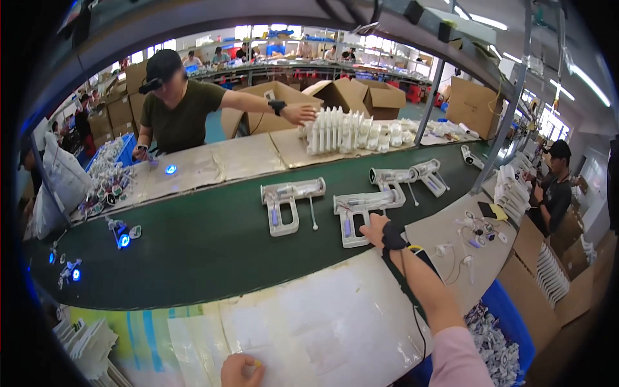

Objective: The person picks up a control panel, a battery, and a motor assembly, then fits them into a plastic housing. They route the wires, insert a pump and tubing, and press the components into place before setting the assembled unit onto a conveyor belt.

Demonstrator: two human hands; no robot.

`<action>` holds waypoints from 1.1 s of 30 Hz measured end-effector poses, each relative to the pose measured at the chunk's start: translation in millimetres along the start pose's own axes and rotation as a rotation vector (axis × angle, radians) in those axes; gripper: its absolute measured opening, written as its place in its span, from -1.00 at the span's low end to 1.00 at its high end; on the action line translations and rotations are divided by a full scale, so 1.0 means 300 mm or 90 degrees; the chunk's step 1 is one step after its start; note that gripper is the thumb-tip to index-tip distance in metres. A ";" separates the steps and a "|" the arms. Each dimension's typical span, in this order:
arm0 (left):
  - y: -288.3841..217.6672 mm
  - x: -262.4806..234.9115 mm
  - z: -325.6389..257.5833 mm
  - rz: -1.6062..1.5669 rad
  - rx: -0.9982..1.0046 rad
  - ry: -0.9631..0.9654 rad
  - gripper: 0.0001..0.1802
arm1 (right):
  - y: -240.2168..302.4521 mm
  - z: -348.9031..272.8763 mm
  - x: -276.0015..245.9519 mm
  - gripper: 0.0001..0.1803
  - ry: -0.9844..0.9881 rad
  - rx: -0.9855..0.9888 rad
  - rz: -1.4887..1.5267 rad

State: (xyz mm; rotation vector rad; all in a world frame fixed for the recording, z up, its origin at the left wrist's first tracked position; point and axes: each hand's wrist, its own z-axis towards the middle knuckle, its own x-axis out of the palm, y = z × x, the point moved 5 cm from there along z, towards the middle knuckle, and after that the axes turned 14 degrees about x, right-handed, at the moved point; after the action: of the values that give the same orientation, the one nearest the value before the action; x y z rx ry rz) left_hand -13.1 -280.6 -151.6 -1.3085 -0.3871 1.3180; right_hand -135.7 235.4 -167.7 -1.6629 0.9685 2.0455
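Right hand (pixel 376 227) reaches out over the green conveyor belt (pixel 193 245), its grip narrow and resting on the lower edge of a white moulded tray (pixel 361 216) that holds a pistol-shaped white device. Whether the fingers pinch the tray rim or only press on it cannot be told; the hand is seen from behind. A black wrist strap with a cable runs back along the forearm.

Left hand (pixel 240 370) sits low at the near edge, curled loosely with a small yellow item at the fingertips; it lies on the pale sheet covering the near counter (pixel 322 322), well apart from the belt.

The tray lies flat with its handle part pointing toward the person, seemingly so it can be reached from this side. A second like tray (pixel 287 203) lies to the left on the belt, two more (pixel 412 175) further right. Small white parts and cables (pixel 467 235) lie beside the right forearm, a blue bin (pixel 516 322) of white pieces below them.

Across the belt, a co-worker's hand (pixel 300 114) touches a row of upright white trays (pixel 335 131) stacked on edge, likely for compact storage.
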 end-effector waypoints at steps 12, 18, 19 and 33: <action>-0.024 -0.055 -0.081 0.059 -0.036 -0.021 -0.84 | 0.093 0.064 0.051 -0.53 0.031 0.057 0.026; -0.017 -0.703 -0.362 0.825 0.007 -0.501 -0.44 | 0.157 -0.063 -0.079 -0.70 0.041 -0.029 -0.066; -0.098 -0.789 -0.401 0.936 -0.037 -0.522 -0.36 | 0.143 -0.102 -0.085 -0.73 0.002 -0.079 0.011; -0.034 -0.922 -0.478 0.824 -0.141 -0.546 -0.85 | 0.322 -0.815 -0.089 -0.91 0.218 -0.513 0.208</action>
State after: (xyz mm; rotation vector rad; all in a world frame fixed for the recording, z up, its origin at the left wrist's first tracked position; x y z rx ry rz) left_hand 25.0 -578.3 -66.8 -1.0734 -0.2317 3.0215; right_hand -12.5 4.0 -134.8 -2.4475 0.5407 2.6433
